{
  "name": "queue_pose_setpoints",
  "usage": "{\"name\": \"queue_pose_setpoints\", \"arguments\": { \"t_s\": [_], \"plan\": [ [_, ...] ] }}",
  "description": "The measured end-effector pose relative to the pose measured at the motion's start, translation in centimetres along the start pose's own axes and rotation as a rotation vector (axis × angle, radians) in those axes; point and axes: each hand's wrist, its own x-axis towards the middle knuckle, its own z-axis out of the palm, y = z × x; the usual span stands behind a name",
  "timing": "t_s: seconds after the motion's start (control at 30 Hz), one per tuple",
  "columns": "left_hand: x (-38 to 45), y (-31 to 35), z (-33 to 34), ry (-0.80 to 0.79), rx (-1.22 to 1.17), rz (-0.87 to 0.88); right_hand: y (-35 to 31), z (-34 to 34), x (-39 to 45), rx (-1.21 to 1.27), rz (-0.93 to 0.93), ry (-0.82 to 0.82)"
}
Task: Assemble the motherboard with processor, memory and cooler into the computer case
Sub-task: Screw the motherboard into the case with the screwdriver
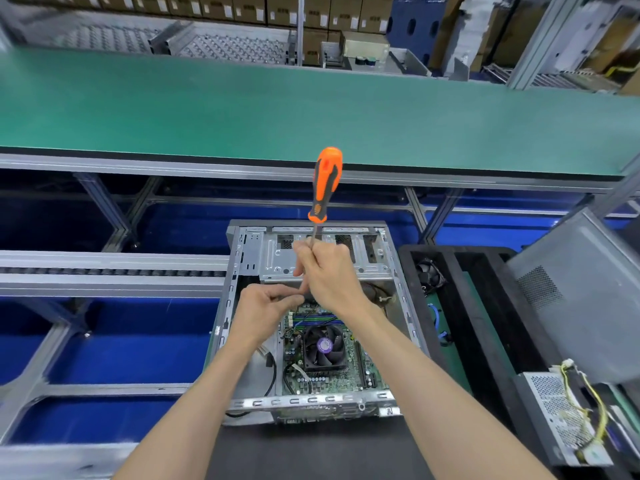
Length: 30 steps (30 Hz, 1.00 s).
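Here the orange and black screwdriver (325,185) is held by its thin metal shaft in the right hand (325,271), whose fingers are curled round the shaft just under the handle. The long axis of the tool is almost upright: the handle points up and away from the person, and the tip is hidden behind the two hands, so where it ends cannot be told. The left hand (266,306) is placed just beside and below the right one, with its fingers curled in a pinch; something small seems to be held there, but it cannot be made out. Both hands are kept above the far edge of the green motherboard (329,375), and the left hand is the nearer one to it.

The motherboard is already laid inside the open grey metal computer case (242,341), with the black round cooler fan (323,346) mounted in its middle. To the right of the case, a black foam tray (485,306) is seen, in which a small black fan (429,275) and a blue cable (437,320) are kept.
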Motion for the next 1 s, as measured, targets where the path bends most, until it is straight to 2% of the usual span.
{"name": "queue_pose_setpoints", "arguments": {
  "t_s": [0.13,0.23,0.4,0.57,0.73,1.0],
  "plan": [
    [-0.2,-0.5,0.0,0.003,0.21,0.013,-0.6,-0.1,0.0,-0.041,-0.031,0.035],
    [-0.1,-0.6,0.3,0.041,0.228,-0.012,-1.4,-1.0,0.7,0.046,-0.008,0.096],
    [0.4,-1.0,0.2,0.089,0.281,-0.039,-2.0,-2.6,2.1,-0.031,-0.04,0.125],
    [0.7,-1.0,0.5,0.102,0.391,-0.076,-2.0,-2.8,2.4,0.031,-0.074,0.138],
    [1.0,-1.5,0.4,0.159,0.391,-0.144,-1.9,-2.1,2.6,-0.007,-0.148,0.127],
    [0.6,-2.1,0.8,0.149,0.389,-0.233,-1.3,-0.8,2.7,-0.075,-0.136,0.062]
  ]
}}
